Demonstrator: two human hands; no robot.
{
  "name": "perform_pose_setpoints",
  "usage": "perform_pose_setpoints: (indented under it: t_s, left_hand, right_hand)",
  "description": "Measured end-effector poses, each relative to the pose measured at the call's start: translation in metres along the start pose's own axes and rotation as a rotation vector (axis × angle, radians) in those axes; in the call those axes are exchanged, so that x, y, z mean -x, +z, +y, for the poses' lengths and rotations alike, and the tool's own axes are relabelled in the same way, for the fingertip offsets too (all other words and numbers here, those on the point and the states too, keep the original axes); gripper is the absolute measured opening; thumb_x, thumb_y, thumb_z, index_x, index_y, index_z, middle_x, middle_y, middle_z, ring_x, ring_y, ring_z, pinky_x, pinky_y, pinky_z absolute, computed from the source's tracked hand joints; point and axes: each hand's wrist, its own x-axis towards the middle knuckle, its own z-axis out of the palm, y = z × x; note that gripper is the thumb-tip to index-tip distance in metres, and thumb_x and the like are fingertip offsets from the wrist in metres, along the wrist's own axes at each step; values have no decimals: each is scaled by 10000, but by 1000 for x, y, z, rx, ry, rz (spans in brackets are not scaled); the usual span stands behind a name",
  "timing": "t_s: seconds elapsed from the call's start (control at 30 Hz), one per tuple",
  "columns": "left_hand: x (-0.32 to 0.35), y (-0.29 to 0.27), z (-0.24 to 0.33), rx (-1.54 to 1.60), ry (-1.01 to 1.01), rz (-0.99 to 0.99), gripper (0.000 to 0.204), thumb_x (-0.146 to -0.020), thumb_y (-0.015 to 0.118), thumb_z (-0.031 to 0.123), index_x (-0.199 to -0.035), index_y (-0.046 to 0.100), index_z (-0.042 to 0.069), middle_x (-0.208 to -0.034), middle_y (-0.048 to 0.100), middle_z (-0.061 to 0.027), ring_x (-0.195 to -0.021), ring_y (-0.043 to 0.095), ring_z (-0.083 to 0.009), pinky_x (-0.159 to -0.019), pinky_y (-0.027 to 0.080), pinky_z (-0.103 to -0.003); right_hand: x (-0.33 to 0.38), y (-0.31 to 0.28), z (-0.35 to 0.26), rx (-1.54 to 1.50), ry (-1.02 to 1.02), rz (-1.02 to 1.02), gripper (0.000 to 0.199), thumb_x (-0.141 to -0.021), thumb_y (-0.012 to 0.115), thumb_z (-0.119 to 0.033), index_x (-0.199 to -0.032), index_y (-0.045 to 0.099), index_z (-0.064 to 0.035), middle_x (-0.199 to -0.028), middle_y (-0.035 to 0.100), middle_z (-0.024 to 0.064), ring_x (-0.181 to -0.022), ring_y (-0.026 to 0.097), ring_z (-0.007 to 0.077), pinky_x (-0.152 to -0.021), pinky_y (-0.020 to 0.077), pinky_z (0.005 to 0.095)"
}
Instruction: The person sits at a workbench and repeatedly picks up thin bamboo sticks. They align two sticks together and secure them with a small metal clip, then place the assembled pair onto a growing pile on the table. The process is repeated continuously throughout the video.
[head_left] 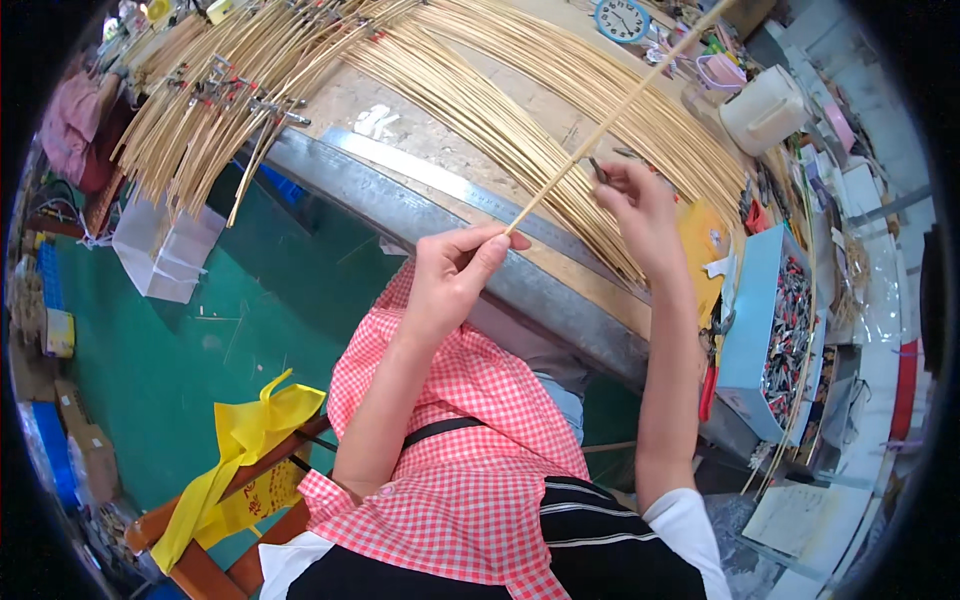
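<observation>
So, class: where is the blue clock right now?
In the head view, the blue clock lies at the top edge, right of centre, on the workbench beyond the fanned cane strips.

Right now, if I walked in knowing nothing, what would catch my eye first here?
Probably the great fan of pale thin cane rods spread across the workbench, some bundled with metal clips at the upper left. In the middle, the left hand pinches the end of one long cane rod while the right hand holds it higher up. A red-checked apron fills the foreground.
</observation>
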Motion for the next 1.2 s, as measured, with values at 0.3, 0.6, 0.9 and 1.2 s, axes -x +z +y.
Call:
perform_pose_setpoints:
  t_s: [0.3, 0.6, 0.9, 1.2]
  left_hand:
    - [4, 11, 9, 37, -47, -131, 168, -888, 576, 74, -951, 687, -35, -842, 685, -41, -720, 534, -55, -616, 417, -208]
    - [5, 13, 7, -22, 9, -167, 158, -880, 580, 73, -924, 684, -36, -821, 681, -52, -714, 545, -69, -612, 423, -217]
    - [2, 11, -3, -61, 62, -199, 190, -881, 596, 134, -916, 693, -26, -778, 655, -21, -632, 469, -46, -543, 347, -204]
    - [-6, -20, -1, -139, -106, -466, 183, -860, 599, 120, -935, 696, -16, -735, 639, -45, -670, 516, -76, -590, 411, -231]
  right_hand:
    - [79, 17, -42, -470, -68, -37, 260, -838, 542, 101, -1087, 618, 84, -775, 598, 93, -644, 572, 120, -602, 515, 248]
    - [83, 19, -37, -449, -59, -20, 259, -842, 529, 102, -1085, 616, 87, -785, 609, 93, -623, 556, 108, -585, 505, 245]
    - [86, 15, -38, -278, -119, -47, 260, -838, 542, 90, -1089, 610, 79, -882, 640, 114, -710, 581, 119, -640, 506, 243]
    - [76, -20, -31, -962, -104, 233, 208, -891, 585, -47, -1074, 612, 49, -978, 646, 186, -751, 623, 163, -614, 552, 291]
